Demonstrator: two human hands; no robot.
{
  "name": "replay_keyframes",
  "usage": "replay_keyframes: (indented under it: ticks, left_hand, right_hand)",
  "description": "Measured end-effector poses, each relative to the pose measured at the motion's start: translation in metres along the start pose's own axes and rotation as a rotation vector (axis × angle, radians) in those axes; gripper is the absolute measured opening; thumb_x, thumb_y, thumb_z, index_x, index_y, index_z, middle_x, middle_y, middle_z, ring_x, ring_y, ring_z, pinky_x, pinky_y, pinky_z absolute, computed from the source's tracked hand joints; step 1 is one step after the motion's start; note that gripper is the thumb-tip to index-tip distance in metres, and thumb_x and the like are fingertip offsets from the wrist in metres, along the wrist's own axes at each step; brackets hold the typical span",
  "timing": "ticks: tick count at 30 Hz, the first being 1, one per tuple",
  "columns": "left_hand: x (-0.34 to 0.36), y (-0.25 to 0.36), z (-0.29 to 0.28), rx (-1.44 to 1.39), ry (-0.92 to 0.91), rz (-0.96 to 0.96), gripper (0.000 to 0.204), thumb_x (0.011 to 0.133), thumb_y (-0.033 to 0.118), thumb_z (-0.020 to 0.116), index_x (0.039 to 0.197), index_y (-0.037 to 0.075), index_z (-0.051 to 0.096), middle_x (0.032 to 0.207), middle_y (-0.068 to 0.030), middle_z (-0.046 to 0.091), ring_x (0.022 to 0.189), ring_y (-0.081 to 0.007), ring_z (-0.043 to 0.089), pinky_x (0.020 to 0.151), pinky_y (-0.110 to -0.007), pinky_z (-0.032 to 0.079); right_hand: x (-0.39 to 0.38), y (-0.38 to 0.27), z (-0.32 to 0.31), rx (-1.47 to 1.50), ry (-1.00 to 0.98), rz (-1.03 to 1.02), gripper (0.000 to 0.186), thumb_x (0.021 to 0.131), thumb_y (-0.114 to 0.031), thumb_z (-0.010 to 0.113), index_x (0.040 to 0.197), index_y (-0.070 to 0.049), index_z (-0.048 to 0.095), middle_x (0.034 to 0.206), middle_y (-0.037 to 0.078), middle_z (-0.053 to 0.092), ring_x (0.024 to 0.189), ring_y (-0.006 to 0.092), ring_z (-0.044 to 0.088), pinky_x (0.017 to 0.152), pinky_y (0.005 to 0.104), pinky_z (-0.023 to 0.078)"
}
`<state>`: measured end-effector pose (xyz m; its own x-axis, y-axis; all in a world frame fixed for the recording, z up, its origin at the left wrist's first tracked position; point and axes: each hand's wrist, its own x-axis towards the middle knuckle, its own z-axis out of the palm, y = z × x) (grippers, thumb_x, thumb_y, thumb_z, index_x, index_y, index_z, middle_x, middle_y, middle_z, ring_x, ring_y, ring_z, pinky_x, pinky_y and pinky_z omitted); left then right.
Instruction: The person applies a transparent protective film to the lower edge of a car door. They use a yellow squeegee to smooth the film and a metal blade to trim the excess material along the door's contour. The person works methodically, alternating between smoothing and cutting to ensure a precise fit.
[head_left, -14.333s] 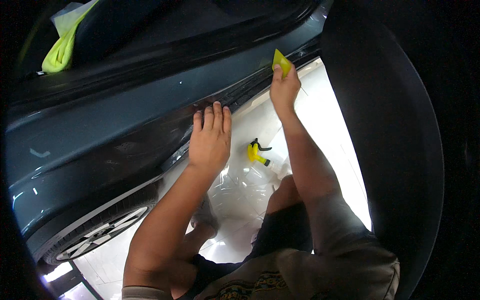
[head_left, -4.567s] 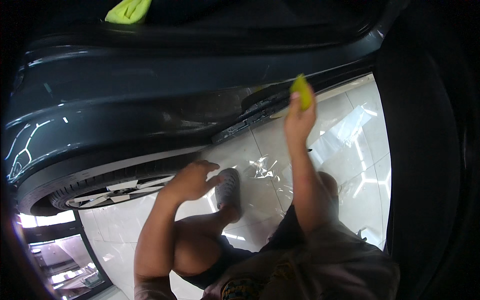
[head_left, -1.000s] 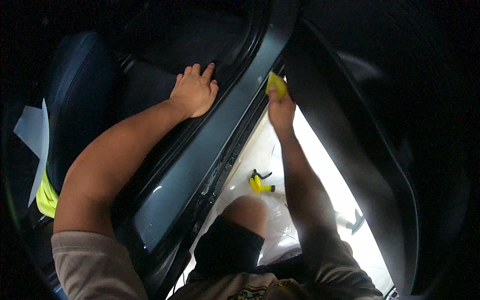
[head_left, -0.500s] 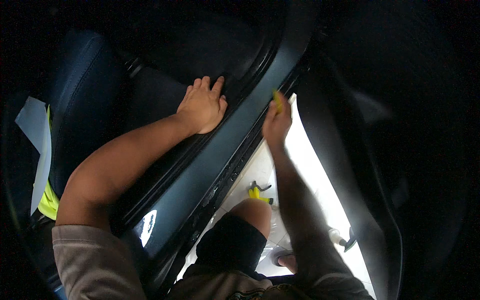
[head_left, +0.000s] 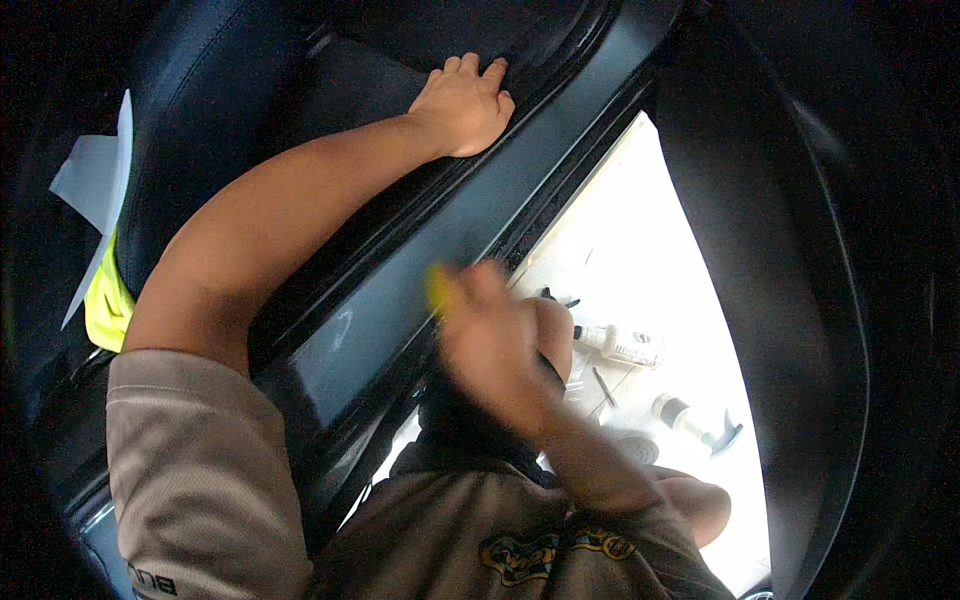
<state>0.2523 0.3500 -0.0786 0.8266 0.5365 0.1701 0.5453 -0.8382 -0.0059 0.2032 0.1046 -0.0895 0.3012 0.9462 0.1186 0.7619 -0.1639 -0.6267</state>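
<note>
My left hand (head_left: 465, 105) rests palm down with fingers spread on the dark interior trim, just inside the car's door sill (head_left: 410, 275). My right hand (head_left: 490, 340), smeared by motion, is over the sill's outer edge. Its fingers are closed on a small yellow piece (head_left: 437, 290), whose exact kind is too blurred to tell. Whether the yellow piece touches the sill I cannot tell. A pale smudge or reflection shows on the sill's nearer part.
Left of my arm is a dark seat (head_left: 200, 110), with a whitish sheet (head_left: 95, 180) and a neon-yellow cloth (head_left: 105, 310) beside it. The open door (head_left: 780, 300) stands at right. On the floor lie a white bottle (head_left: 635, 347), a spray bottle (head_left: 675, 412) and a thin stick (head_left: 604, 386).
My right hand has swept from the sill's far part toward me and leftward, with the yellow piece. My left hand stays on the trim; the view has shifted, showing more floor.
</note>
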Motion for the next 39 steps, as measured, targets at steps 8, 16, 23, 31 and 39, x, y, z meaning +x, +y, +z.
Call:
replay_keyframes:
  ticks: [8, 16, 23, 31, 39]
  left_hand:
    - [-0.002, 0.004, -0.011, -0.035, -0.001, 0.008, 0.054, 0.097, 0.033, 0.039, 0.141, 0.002, 0.042, 0.123, -0.0270, 0.051, 0.117, -0.0397, 0.051, 0.102, -0.048, 0.042]
    - [-0.003, -0.003, -0.004, 0.001, -0.084, -0.042, 0.054, 0.098, 0.034, 0.038, 0.142, 0.003, 0.040, 0.127, -0.0266, 0.051, 0.118, -0.0395, 0.051, 0.104, -0.048, 0.041]
    - [0.004, 0.017, -0.018, -0.043, -0.082, 0.019, 0.054, 0.099, 0.033, 0.038, 0.143, 0.003, 0.039, 0.126, -0.0260, 0.050, 0.119, -0.0378, 0.050, 0.105, -0.047, 0.041]
    - [-0.007, 0.008, -0.020, -0.059, -0.107, -0.019, 0.053, 0.099, 0.031, 0.038, 0.143, 0.002, 0.038, 0.121, -0.0254, 0.050, 0.113, -0.0353, 0.051, 0.102, -0.047, 0.042]
    - [-0.006, 0.015, -0.034, -0.099, -0.189, -0.038, 0.054, 0.098, 0.031, 0.039, 0.142, 0.001, 0.039, 0.123, -0.0236, 0.049, 0.117, -0.0349, 0.048, 0.104, -0.045, 0.039]
  right_hand:
    - [-0.031, -0.039, -0.048, 0.344, -0.362, -0.218, 0.037, 0.087, -0.004, 0.056, 0.124, -0.003, 0.055, 0.111, 0.018, 0.056, 0.099, 0.0310, 0.060, 0.081, 0.0399, 0.054]
    - [0.005, -0.040, -0.024, -0.005, -0.216, -0.298, 0.011, 0.083, -0.006, 0.062, 0.093, -0.002, 0.062, 0.096, 0.017, 0.060, 0.081, 0.0294, 0.063, 0.067, 0.0427, 0.054]
    - [-0.066, -0.074, -0.041, 0.712, -0.493, -0.398, 0.034, 0.092, -0.012, 0.053, 0.124, -0.002, 0.055, 0.117, 0.020, 0.058, 0.105, 0.0313, 0.061, 0.085, 0.0401, 0.054]
    - [-0.005, -0.004, -0.019, -0.072, -0.046, -0.355, 0.045, 0.079, -0.013, 0.059, 0.123, -0.004, 0.056, 0.112, 0.016, 0.056, 0.101, 0.0336, 0.054, 0.088, 0.0461, 0.048]
    - [0.153, 0.137, -0.050, -0.650, 0.315, 0.019, 0.038, 0.085, -0.012, 0.059, 0.122, -0.007, 0.060, 0.108, 0.013, 0.060, 0.098, 0.0308, 0.056, 0.084, 0.0436, 0.047]
